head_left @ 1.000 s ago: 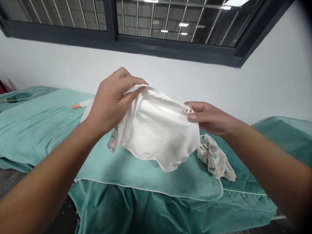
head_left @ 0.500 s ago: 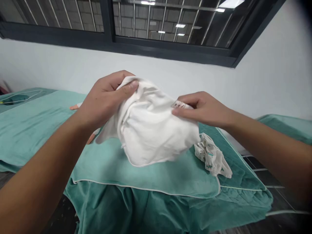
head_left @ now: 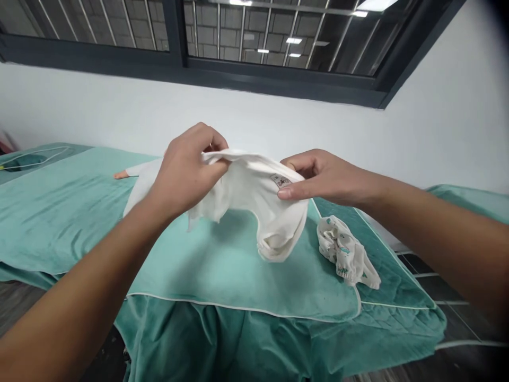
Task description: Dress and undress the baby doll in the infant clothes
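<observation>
Head view | our left hand (head_left: 191, 170) and right hand (head_left: 318, 178) pinch the white garment (head_left: 254, 185) above the green mat (head_left: 222, 265) | cloth now narrower, apparently gathered, than half a second earlier.

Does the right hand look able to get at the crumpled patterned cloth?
Probably yes: nothing covers the patterned cloth, though the right hand would likely have to release the white garment first.

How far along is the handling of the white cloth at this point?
Done, by the look of it: the white cloth is lifted off the green bedding. In hand: the left hand pinches its upper edge, the right hand holds it by the label. Apparently left: it hangs bunched, not smoothed or set down; the patterned cloth lies crumpled, unheld.
</observation>
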The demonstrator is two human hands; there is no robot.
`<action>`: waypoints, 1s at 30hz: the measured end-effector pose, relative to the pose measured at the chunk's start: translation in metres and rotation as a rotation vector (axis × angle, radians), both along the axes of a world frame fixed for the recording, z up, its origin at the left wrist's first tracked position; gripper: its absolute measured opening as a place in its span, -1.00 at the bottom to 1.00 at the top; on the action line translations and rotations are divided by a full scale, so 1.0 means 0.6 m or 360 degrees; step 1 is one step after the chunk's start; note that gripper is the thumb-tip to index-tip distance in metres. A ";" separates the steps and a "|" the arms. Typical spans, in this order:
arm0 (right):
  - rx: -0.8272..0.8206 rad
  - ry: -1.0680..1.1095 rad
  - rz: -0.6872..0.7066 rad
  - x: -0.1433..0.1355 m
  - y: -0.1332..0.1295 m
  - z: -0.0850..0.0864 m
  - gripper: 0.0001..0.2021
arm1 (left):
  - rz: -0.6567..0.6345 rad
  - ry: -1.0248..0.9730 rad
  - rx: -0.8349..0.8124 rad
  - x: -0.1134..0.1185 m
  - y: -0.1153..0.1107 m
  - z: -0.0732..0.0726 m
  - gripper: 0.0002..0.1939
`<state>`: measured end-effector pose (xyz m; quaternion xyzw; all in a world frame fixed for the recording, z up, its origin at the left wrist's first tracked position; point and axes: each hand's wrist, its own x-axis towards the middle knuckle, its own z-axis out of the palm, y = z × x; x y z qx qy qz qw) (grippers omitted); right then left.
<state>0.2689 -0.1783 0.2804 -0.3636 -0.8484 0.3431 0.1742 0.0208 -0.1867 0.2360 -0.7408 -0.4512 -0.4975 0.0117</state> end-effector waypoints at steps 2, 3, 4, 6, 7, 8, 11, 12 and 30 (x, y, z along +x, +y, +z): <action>-0.0023 0.0006 0.0002 0.001 -0.001 0.002 -0.64 | -0.0052 -0.0209 -0.0047 0.001 -0.004 0.001 -0.99; 0.0005 -0.0035 -0.0050 0.003 0.001 0.003 -0.66 | -0.0075 -0.0279 -0.0097 0.000 -0.004 0.001 -0.97; 0.0060 -0.0106 -0.0135 0.006 0.004 0.001 -0.68 | -0.0081 -0.0319 -0.0140 -0.002 -0.003 0.001 -0.95; 0.0259 -0.0302 -0.0393 0.015 0.016 -0.007 -0.73 | -0.0026 -0.0308 -0.0185 -0.009 0.005 -0.005 -0.91; 0.0383 -0.0407 -0.0543 0.021 0.023 -0.015 -0.77 | 0.0026 -0.0265 -0.0200 -0.013 0.012 -0.011 -0.89; 0.0497 -0.0505 -0.0687 0.028 0.029 -0.024 -0.82 | 0.0080 -0.0204 -0.0225 -0.017 0.019 -0.018 -0.88; 0.0598 -0.0734 -0.0986 0.047 0.040 -0.058 -0.87 | 0.0214 0.0060 -0.0415 -0.026 0.040 -0.046 -0.88; 0.0559 -0.0793 -0.1021 0.054 0.039 -0.069 -0.81 | 0.0256 0.0170 -0.0481 -0.029 0.045 -0.056 -0.86; 0.0535 -0.0558 -0.1278 0.152 0.048 -0.143 -0.79 | 0.0436 0.0690 -0.1026 -0.083 0.081 -0.099 -0.52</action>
